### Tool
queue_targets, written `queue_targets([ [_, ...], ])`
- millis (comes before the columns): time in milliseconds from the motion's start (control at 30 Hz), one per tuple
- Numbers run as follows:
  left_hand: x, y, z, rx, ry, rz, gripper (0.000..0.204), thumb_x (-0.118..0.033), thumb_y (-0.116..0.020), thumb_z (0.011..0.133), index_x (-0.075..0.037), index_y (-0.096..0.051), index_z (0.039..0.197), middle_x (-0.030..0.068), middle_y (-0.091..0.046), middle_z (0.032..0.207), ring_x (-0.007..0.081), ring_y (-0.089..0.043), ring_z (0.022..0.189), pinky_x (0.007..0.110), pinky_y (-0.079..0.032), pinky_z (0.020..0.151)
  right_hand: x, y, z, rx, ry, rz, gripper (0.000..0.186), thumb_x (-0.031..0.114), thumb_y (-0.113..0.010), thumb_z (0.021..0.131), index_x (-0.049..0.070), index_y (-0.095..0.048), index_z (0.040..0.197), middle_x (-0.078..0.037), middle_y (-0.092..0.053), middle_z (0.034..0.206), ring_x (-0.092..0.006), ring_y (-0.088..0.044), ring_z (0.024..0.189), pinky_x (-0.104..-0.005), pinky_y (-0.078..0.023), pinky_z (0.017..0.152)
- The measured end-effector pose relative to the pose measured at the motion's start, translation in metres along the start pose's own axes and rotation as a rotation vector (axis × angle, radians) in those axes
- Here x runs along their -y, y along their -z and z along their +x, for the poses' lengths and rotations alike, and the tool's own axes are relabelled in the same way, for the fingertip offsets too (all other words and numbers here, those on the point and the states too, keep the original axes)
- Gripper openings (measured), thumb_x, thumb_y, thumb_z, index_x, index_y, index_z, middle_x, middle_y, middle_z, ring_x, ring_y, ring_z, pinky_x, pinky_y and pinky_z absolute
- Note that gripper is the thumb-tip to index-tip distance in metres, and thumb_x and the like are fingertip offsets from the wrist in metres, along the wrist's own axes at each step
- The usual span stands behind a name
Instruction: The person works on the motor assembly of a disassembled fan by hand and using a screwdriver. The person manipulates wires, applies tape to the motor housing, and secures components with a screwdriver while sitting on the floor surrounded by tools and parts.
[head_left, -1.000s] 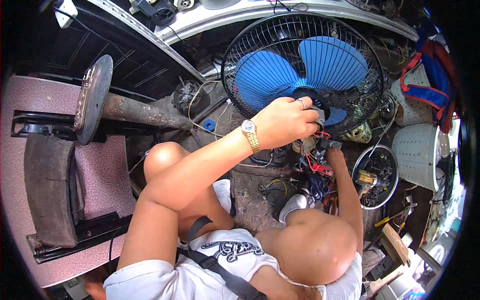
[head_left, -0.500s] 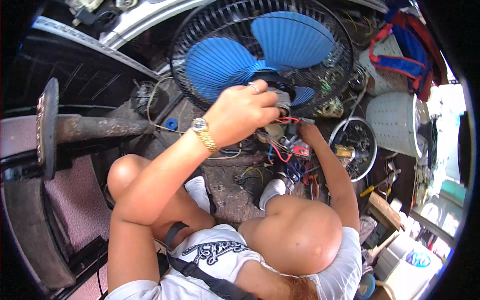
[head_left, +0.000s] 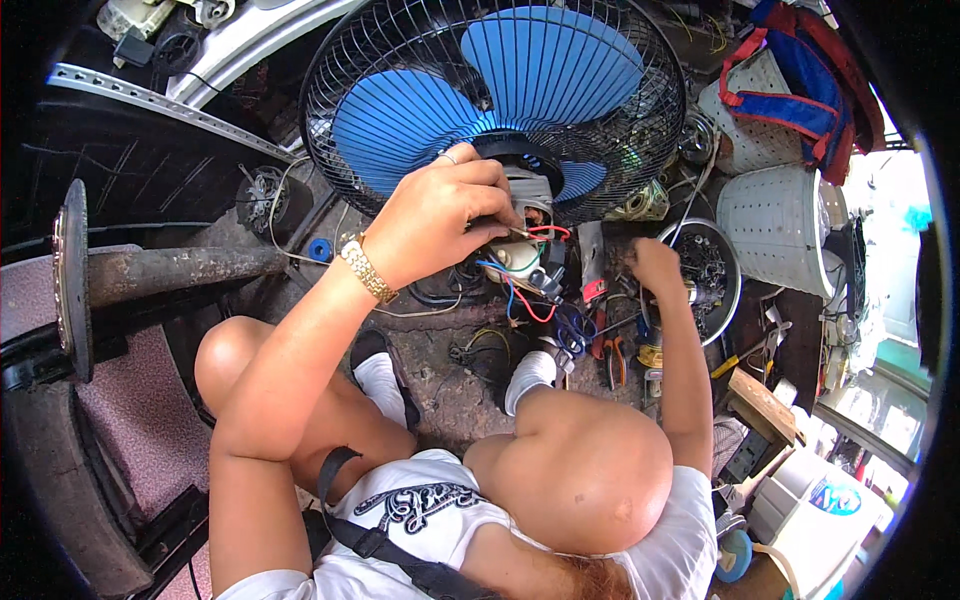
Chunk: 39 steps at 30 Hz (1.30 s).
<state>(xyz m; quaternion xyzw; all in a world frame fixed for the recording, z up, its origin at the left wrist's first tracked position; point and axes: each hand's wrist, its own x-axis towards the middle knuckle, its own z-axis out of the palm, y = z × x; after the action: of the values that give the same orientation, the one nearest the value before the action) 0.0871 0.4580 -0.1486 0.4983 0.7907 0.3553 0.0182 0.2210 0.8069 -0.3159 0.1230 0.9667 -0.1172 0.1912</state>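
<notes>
A fan with blue blades (head_left: 555, 62) and a black wire cage lies in front of me, its motor (head_left: 530, 190) exposed on the near side. My left hand (head_left: 440, 208), with a ring and a gold watch, is closed in a pinch beside the motor. Its fingertips are on the end of a red wire (head_left: 550, 231). Below hang more coloured wires (head_left: 520, 292) and a small black part (head_left: 547, 284). To the right, my right hand (head_left: 656, 268) is closed near the bowl's left edge; what it holds is hidden. Left of it lies a grey strip (head_left: 592, 250) with a red end.
A white-rimmed bowl (head_left: 735, 290) of small metal parts stands at right, before white perforated baskets (head_left: 770, 225). Orange-handled pliers (head_left: 616, 362) and a yellow-handled screwdriver (head_left: 725, 366) lie nearby. A blue tape roll (head_left: 319, 249) and a metal post (head_left: 190, 267) are at left.
My right hand has moved right, away from the wires by the motor, towards the bowl. My left hand stays by the motor, its fingertips now showing at the red wire. The whole view has shifted slightly.
</notes>
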Motion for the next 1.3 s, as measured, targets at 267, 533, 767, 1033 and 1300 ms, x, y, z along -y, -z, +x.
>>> queue_targets([
  [267,0.005,-0.004,0.002,-0.025,-0.001,-0.042,0.019,-0.004,-0.079,0.066,-0.007,-0.07,0.082,0.0054,-0.067,0.083,0.0256,-0.06,0.08,0.035,-0.047,0.074,0.099,0.143,-0.051,-0.287,0.534,0.874,0.006,-0.004,-0.067,0.079,-0.004,-0.067,0.085,-0.007,-0.068,0.085,-0.0143,-0.063,0.081,-0.0291,-0.049,0.075],
  [533,0.003,-0.004,0.002,-0.026,0.092,-0.149,0.025,-0.002,-0.079,0.066,-0.006,-0.068,0.088,0.0062,-0.07,0.086,0.026,-0.063,0.083,0.035,-0.049,0.077,0.141,0.151,-0.014,-0.002,0.577,1.13,0.013,-0.004,-0.067,0.08,-0.003,-0.072,0.091,-0.005,-0.069,0.085,-0.0113,-0.063,0.077,-0.0251,-0.05,0.07],
  [767,0.005,-0.004,0.002,-0.051,0.031,-0.103,0.024,-0.003,-0.08,0.064,-0.007,-0.069,0.085,0.0054,-0.069,0.085,0.0246,-0.062,0.083,0.035,-0.048,0.076,0.134,0.151,-0.012,-0.068,0.577,0.689,0.015,0.002,-0.069,0.08,-0.002,-0.073,0.094,-0.01,-0.072,0.086,-0.0154,-0.066,0.077,-0.03,-0.051,0.074],
  [1033,0.007,-0.004,0.0,-0.057,-0.015,-0.047,0.02,-0.005,-0.08,0.064,-0.012,-0.075,0.082,0.0012,-0.065,0.082,0.0223,-0.054,0.078,0.034,-0.046,0.071,0.125,0.145,-0.022,-0.145,0.488,0.637,0.014,0.006,-0.071,0.08,-0.002,-0.072,0.091,-0.012,-0.071,0.086,-0.0199,-0.067,0.08,-0.0324,-0.051,0.075],
  [1300,0.002,0.0,-0.001,-0.051,0.004,-0.013,0.02,-0.006,-0.08,0.064,-0.011,-0.076,0.083,0.0026,-0.063,0.079,0.0223,-0.056,0.076,0.034,-0.047,0.068,0.138,0.146,-0.031,-0.168,0.566,0.574,0.014,0.007,-0.069,0.082,-0.003,-0.07,0.092,-0.016,-0.07,0.088,-0.0277,-0.068,0.08,-0.0357,-0.051,0.074],
])
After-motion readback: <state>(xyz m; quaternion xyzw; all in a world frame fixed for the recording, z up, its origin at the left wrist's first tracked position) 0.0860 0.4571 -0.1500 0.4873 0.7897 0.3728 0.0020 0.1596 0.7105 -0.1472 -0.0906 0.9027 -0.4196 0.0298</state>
